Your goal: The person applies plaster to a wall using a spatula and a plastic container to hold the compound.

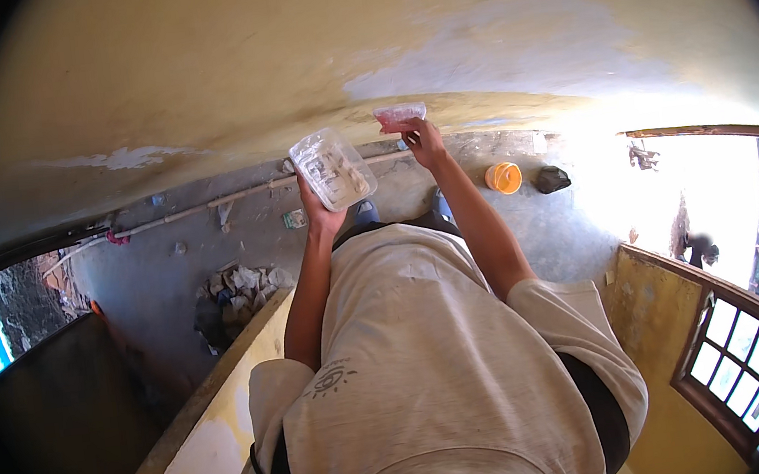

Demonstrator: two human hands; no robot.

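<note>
My left hand [319,212] is closed on a clear plastic tub [333,170] with rounded corners, held tilted at chest height. Greyish-white paste is smeared over the tub's inside. Farther out and to the right, my right hand [425,143] pinches a flat, see-through reddish scraper [400,115]. The scraper is up close to the yellowish wall [305,60]; whether its edge touches the surface I cannot tell. Pale filled patches [507,43] spread over the wall above and to the right of the scraper.
An orange bucket [504,178] and a black plastic bag [552,179] are on the grey floor at right. A long pipe [210,204] runs along the wall's foot. Crumpled rubbish [242,293] is heaped by a low wall [206,431] at left. Bright light enters through a doorway [708,193].
</note>
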